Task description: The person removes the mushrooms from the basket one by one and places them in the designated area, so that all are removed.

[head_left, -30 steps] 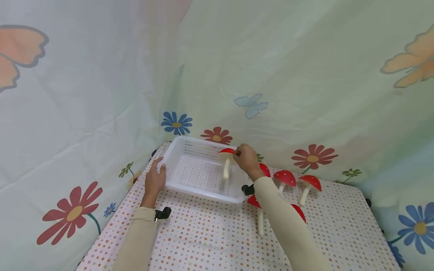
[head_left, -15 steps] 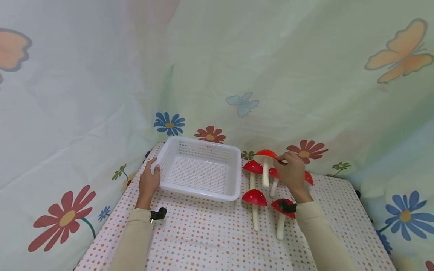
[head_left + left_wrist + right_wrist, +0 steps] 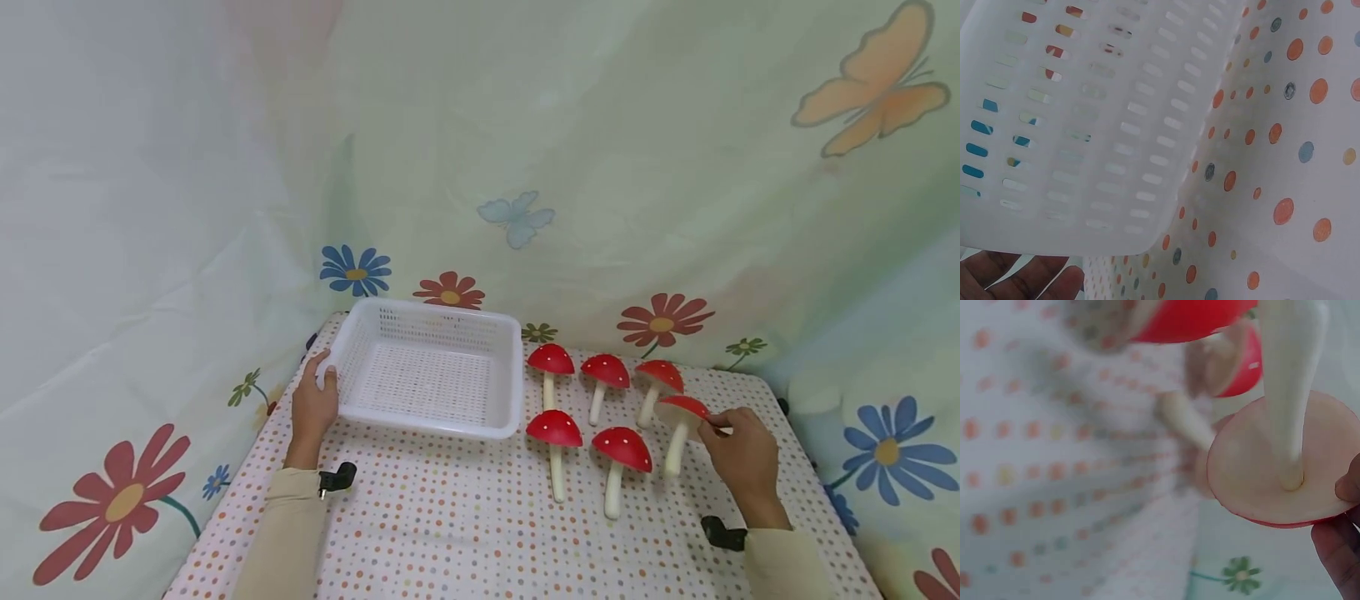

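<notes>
My right hand [image 3: 742, 454] pinches the cap rim of a toy mushroom [image 3: 684, 408] between thumb and fingers. Its white stem hangs down close over the right part of the table, and the pale underside of the cap [image 3: 1272, 469] faces the right wrist camera. On the far left, my left hand [image 3: 313, 408] holds the left rim of a white plastic basket [image 3: 427, 429], which has slotted walls and a bare perforated floor. In the left wrist view, fingertips [image 3: 1063, 287] show just beyond the edge of the basket [image 3: 1141, 144].
Several red-capped toy mushrooms with white dots lie in two rows right of the basket, among them a back-left one [image 3: 551, 360] and a front one [image 3: 622, 448]. A dotted cloth covers the table [image 3: 450, 517]. A floral curtain [image 3: 420, 167] hangs close behind.
My right hand has carried the mushroom from over the basket, past the other mushrooms, to the right end of the front row. The left hand stays at the basket's rim.
</notes>
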